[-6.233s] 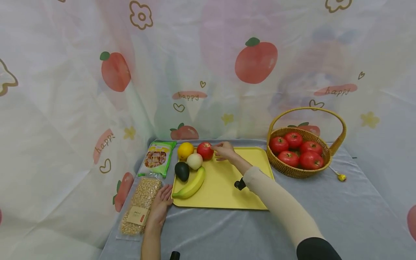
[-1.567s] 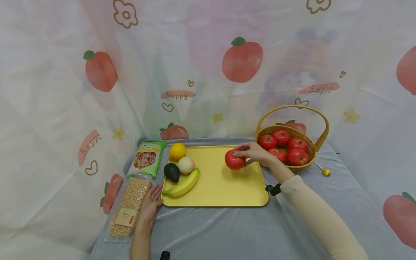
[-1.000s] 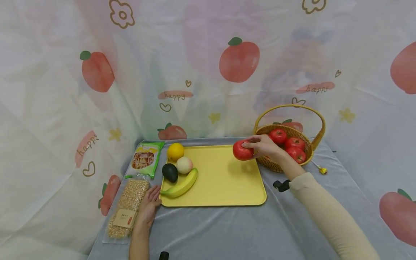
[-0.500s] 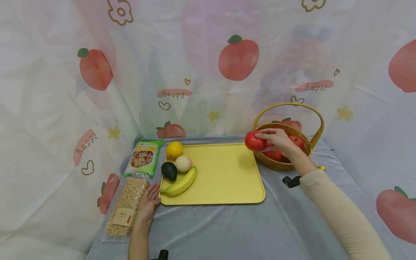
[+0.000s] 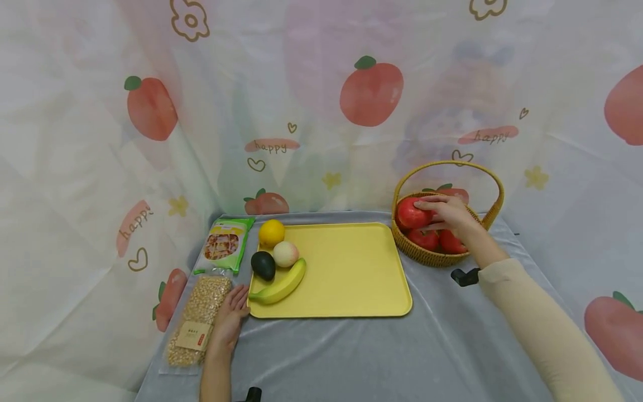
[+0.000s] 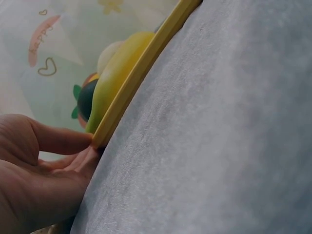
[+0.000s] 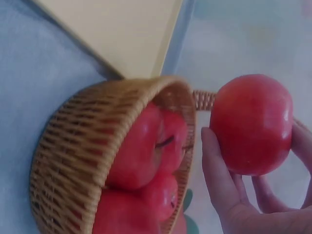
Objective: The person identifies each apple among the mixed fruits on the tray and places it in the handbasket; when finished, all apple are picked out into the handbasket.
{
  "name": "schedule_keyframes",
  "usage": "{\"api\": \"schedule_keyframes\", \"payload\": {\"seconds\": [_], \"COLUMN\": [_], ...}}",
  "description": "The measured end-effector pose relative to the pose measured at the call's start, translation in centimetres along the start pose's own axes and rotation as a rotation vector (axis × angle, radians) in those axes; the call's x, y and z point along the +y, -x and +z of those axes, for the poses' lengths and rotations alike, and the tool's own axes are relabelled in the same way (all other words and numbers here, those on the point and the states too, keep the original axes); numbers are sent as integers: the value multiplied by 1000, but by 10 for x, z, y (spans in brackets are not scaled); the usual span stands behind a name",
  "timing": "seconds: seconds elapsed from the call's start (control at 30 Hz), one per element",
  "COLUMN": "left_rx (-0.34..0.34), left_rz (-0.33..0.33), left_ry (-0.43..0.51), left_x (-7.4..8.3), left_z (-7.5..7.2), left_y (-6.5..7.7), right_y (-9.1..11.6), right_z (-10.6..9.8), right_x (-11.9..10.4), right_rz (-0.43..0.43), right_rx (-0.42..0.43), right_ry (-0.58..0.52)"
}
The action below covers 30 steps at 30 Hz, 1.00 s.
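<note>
In the head view my right hand (image 5: 447, 215) grips a red apple (image 5: 413, 213) over the left side of the wicker basket (image 5: 427, 257). Fingers and thumb lie on opposite sides of the apple in the right wrist view, and it is held above the rim. Several red apples (image 7: 134, 151), some with dark stems, lie inside the basket. My left hand (image 5: 230, 319) touches the left front corner of the yellow tray (image 5: 346, 273), its fingers stretched along the side. On the tray's left part sit a banana (image 5: 281, 285), an avocado (image 5: 263, 266), a peach (image 5: 286, 254) and an orange (image 5: 272, 233).
Left of the tray lie a green-and-white packet (image 5: 223, 245) and a clear bag of pale kernels (image 5: 201, 312). The basket's tall handle (image 5: 447, 163) arches over its opening. A printed curtain (image 5: 321, 111) hangs behind the grey cloth-covered table (image 5: 341, 357).
The right hand has taken the red apple from beside the orange, lifted it and carried it right, over the basket. The left hand stays at the tray corner.
</note>
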<state>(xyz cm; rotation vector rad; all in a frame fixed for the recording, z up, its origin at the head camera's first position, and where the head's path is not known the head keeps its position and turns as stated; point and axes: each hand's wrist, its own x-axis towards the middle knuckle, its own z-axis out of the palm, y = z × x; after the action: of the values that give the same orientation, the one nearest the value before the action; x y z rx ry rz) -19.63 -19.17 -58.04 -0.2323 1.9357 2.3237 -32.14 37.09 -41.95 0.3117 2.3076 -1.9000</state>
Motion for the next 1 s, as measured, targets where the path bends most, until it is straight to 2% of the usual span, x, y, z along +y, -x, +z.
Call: {"api": "schedule_keyframes", "payload": {"seconds": [0.2, 0.67, 1.0], "left_rx": [-8, 6, 3], "left_rz": [10, 14, 25], "left_ry": [1, 8, 3], "left_x": [-1, 0, 0], "left_z": [0, 1, -1], "left_y": [0, -1, -2], "right_y": [-7, -19, -32], "right_z": [-15, -41, -46], "right_x": [2, 16, 25], "right_rz": [30, 27, 15], "right_rx": [27, 136, 172], "right_ry": [8, 84, 276]}}
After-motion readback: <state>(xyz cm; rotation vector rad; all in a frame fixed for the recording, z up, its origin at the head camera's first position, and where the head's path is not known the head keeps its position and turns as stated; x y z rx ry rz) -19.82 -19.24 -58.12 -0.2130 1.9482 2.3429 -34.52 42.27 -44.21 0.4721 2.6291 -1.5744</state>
